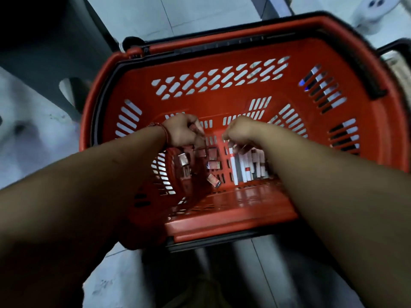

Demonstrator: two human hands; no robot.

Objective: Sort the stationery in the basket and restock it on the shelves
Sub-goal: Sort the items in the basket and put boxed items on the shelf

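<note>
— Where are your hands right now?

— Both of yours are down inside the red basket (244, 70), near the middle of its floor. Your left hand (183, 130), with a red band (163, 131) at the wrist, is curled shut on small reddish boxes (198, 132).

— And the right one?

— Your right hand (241, 132) is bent over the white sticks (246, 165), fingers folded down towards their tops. Whether it actually grips one, you can't tell; the picture is blurred there.

— Where does the stationery lie?

— More small boxes (212, 164) lie loose on the basket floor towards its left wall, just below your left hand. The white sticks lie side by side towards the near wall, right of the boxes. The basket stands on a pale tiled floor (138, 14).
</note>
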